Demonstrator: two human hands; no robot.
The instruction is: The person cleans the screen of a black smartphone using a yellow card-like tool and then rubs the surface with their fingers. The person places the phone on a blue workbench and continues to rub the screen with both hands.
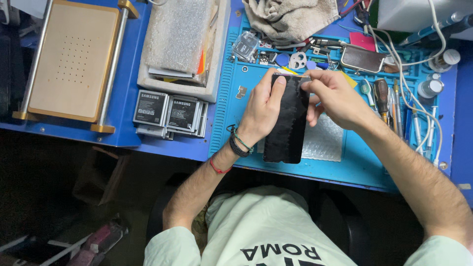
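My left hand (263, 108) grips a black phone (288, 125) along its left edge, holding it upright over the blue work mat (236, 118). My right hand (335, 98) pinches the phone's top right corner, fingertips closed on a small grey bit there; what that bit is I cannot tell. The phone's dark glossy face is turned to the camera. Cord bracelets circle my left wrist.
A bubble-wrap sheet (322, 140) lies under the phone. Flat phone batteries (170, 113) are stacked at left, beside a tan plate with metal rails (74, 59). A white tray of wrapped parts (182, 44), a grey cloth (290, 17), screwdrivers (382, 96), cables and small bottles (431, 88) crowd the back and right.
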